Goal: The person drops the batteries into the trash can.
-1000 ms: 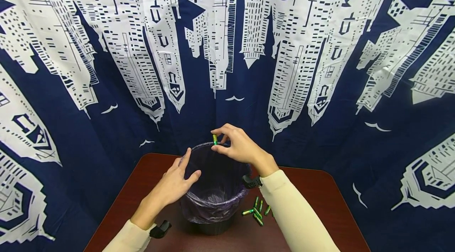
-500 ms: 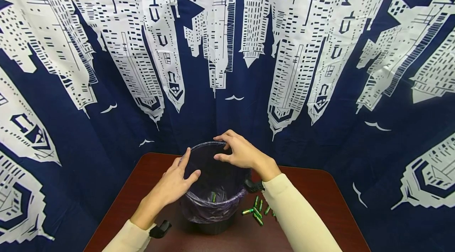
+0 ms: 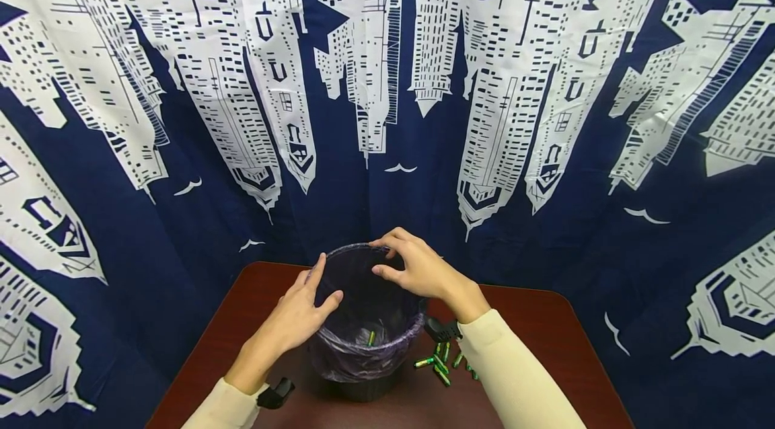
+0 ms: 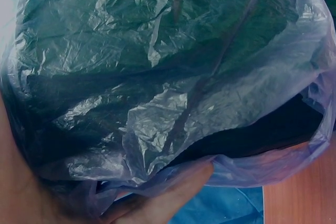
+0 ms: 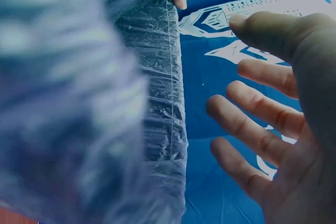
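A bin lined with a thin purple bag [image 3: 357, 362] stands on the table, mouth up. My left hand [image 3: 299, 311] rests at its left rim, index finger straight along the edge and thumb over the opening. In the left wrist view a finger [image 4: 181, 195] lies against the outside of the liner [image 4: 152, 124]. Above the bin's right far side is my right hand [image 3: 420, 267], fingers spread and holding nothing. The right wrist view shows that hand's parted fingers [image 5: 244, 121]. Inside the bin lies a green and yellow battery [image 3: 372, 338].
Several green batteries [image 3: 440, 365] lie loose on the table right of the bin, some beside my right sleeve [image 3: 514, 368]. The reddish-brown table [image 3: 545, 321] ends at a dark blue curtain [image 3: 412, 200] printed with white buildings.
My right hand has let go of the battery, which has dropped into the bin. That hand has drawn slightly right and down. My left hand has stayed at the rim.
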`<state>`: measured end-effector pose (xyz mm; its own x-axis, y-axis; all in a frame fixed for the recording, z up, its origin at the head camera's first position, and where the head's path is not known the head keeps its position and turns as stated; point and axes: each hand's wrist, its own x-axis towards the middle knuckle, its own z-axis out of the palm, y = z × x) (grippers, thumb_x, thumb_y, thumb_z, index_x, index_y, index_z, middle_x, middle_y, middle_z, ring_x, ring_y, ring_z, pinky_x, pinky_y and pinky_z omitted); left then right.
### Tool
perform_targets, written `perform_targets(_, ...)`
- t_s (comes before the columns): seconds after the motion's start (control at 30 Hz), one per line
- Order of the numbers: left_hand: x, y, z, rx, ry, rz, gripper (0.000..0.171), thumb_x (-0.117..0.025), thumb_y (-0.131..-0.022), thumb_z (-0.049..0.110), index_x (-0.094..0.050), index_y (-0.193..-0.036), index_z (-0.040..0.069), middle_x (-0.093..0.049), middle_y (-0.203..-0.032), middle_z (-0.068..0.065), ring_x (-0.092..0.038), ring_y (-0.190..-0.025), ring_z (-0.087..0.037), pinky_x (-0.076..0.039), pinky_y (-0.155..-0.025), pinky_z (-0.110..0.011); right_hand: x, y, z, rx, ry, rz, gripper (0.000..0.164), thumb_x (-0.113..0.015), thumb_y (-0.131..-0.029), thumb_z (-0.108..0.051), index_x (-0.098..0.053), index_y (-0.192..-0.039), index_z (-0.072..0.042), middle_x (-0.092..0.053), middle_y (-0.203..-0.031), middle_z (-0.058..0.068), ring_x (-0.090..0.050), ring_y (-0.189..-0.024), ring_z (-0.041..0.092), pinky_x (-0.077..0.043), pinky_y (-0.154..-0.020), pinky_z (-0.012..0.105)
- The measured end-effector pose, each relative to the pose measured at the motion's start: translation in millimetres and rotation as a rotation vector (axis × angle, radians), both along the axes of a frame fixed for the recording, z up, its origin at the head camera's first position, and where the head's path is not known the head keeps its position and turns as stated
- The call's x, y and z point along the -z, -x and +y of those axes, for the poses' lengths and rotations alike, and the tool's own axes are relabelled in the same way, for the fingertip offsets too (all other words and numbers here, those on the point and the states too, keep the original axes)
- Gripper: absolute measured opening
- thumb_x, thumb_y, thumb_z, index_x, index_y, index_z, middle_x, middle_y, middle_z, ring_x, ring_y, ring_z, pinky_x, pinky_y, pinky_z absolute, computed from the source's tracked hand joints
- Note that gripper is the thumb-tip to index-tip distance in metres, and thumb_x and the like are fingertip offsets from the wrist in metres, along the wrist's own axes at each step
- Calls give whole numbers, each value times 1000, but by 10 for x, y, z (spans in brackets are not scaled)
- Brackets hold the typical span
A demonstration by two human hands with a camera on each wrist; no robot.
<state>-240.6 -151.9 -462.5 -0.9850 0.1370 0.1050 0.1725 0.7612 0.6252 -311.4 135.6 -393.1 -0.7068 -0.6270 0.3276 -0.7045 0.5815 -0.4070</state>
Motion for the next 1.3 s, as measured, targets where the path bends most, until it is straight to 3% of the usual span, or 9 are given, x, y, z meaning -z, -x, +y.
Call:
perform_targets(0.43, 11, -41, 12, -28, -15, 18, 95, -66, -115, 55, -18, -189, 19, -41, -184, -29, -60, -157, -59, -46, -126, -83, 267, -176, 302, -26, 114, 87, 35, -85, -108, -20, -81, -142, -13, -76, -138, 5, -80, -120, 33, -68, -109, 49)
perform_targets(0.63, 26, -39, -3, -32, -5, 23, 95, -66, -114, 55, -20, -189, 19, -41, -184, -29, -60, -157, -58, -46, -126, -84, 405, -231, 447, -22, 149, 157, 31, -86, -107, -17, -83, -139, -16, -77, -136, 1, -79, -118, 26, -67, -93, 35)
perform_targets(0.83, 29, -23, 2, -24, -1, 35, 94, -65, -114, 56, -22, -189, 19, -44, -182, -28, -62, -155, -56, -46, -126, -83, 507, -275, 630, 4, 170, 172, 33, -87, -106, -12, -83, -139, -13, -76, -136, 1, -80, -123, 24, -69, -105, 46)
perform_targets(1.0, 26, -21, 6, -25, -2, 40, 94, -66, -114, 55, -22, -188, 19, -45, -181, -27, -63, -155, -55, -46, -126, -83, 584, -295, 773, 24, 192, 182, 34, -87, -105, -9, -83, -138, -10, -78, -135, 1, -79, -124, 23, -69, -105, 50)
perform_targets(1.3, 12, -10, 2, -26, -7, 48, 94, -67, -114, 56, -23, -188, 18, -45, -182, -29, -62, -155, -57, -46, -126, -84, 763, -289, 1008, 63, 244, 216, 39, -85, -104, -4, -80, -142, -9, -80, -133, 2, -81, -107, 16, -69, -94, 41)
